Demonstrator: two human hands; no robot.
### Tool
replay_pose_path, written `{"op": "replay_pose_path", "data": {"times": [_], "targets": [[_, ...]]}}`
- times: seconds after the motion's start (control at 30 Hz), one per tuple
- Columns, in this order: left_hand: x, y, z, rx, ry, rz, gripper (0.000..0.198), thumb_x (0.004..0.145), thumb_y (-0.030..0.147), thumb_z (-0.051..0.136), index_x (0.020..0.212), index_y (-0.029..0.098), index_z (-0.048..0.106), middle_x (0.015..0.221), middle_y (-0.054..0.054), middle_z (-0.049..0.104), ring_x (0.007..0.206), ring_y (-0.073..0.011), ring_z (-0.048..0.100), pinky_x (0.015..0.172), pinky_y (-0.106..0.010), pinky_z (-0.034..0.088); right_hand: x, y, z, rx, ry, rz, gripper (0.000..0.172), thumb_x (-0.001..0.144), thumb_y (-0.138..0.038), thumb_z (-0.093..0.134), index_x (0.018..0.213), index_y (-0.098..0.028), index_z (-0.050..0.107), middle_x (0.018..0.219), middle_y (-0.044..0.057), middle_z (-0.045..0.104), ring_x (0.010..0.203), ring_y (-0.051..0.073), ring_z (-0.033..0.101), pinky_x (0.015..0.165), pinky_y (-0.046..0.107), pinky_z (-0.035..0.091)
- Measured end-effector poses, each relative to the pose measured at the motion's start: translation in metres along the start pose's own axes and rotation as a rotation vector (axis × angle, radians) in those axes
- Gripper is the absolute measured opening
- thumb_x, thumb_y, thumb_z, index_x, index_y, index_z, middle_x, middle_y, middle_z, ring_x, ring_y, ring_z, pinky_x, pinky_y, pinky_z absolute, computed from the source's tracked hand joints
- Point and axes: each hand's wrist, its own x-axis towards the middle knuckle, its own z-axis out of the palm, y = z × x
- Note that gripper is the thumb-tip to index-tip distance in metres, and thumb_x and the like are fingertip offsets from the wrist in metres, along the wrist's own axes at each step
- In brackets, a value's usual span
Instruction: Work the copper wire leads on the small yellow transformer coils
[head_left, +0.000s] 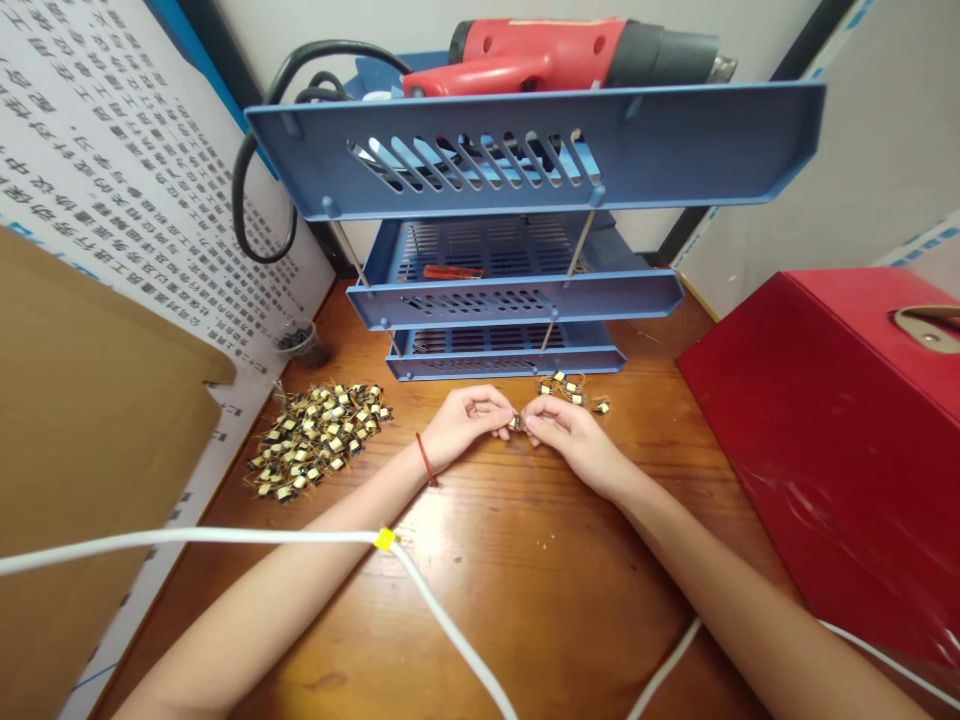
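Between my two hands, above the wooden table (480, 580), is a small transformer-like coil part (515, 423) with a yellow top and dark pins. My left hand (474, 422) pinches it between thumb and fingers. My right hand (568, 436) is closed in a pinch at the part's right side; whatever its fingertips grip, perhaps a thin wire, is too small to make out. Just beyond my right hand lie several similar coil parts (574, 388). A large pile of the same coil parts (319, 440), with thin copper-coloured wires, spreads to the left of my left hand.
A blue three-tier rack (525, 300) stands at the back, bearing a red heat gun (555, 55) and a red-handled tool (452, 272). A clear cup (302, 343) of dark bits is at left. A red box (832, 440) stands right. A white cable (457, 640) crosses the foreground.
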Motion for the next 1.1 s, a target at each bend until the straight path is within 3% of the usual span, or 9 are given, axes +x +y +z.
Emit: {"op": "replay_pose_path", "data": {"times": [0.33,0.57,0.8,1.1], "targets": [[0.001,-0.005,-0.003,-0.081,0.006,0.005,0.031,0.060,0.035,0.076,0.068,0.010,0.060,0.060,-0.001,0.063,0.052,-0.0076,0.056,0.057,-0.020,0.044,0.001,0.008,0.000,0.093,0.042,0.025,0.029,0.072,-0.046,0.061,0.070,-0.018,0.052,0.061,-0.003,0.049,0.058,0.011,0.047,0.059,0.026,0.038],[0.000,-0.004,-0.001,-0.167,0.039,0.012,0.030,0.059,0.034,0.076,0.070,0.011,0.060,0.057,-0.001,0.063,0.054,-0.0089,0.056,0.058,-0.021,0.043,0.001,0.009,0.004,0.268,0.165,0.006,0.030,0.073,-0.048,0.060,0.075,-0.020,0.050,0.068,-0.002,0.052,0.061,0.011,0.048,0.056,0.024,0.040],[0.000,-0.005,0.001,-0.118,0.094,0.064,0.028,0.062,0.034,0.074,0.070,0.012,0.060,0.059,0.000,0.061,0.051,-0.0067,0.053,0.056,-0.020,0.042,-0.003,0.003,0.013,0.035,0.164,-0.052,0.030,0.066,-0.045,0.067,0.070,-0.019,0.054,0.066,-0.001,0.054,0.062,0.012,0.051,0.063,0.027,0.044],[0.000,-0.005,0.000,-0.041,0.088,0.072,0.029,0.062,0.036,0.073,0.070,0.012,0.060,0.059,0.001,0.060,0.051,-0.0070,0.053,0.056,-0.020,0.042,-0.002,0.005,0.011,0.040,0.190,-0.024,0.025,0.068,-0.042,0.066,0.069,-0.018,0.057,0.065,-0.001,0.057,0.063,0.012,0.054,0.064,0.027,0.045]]}}
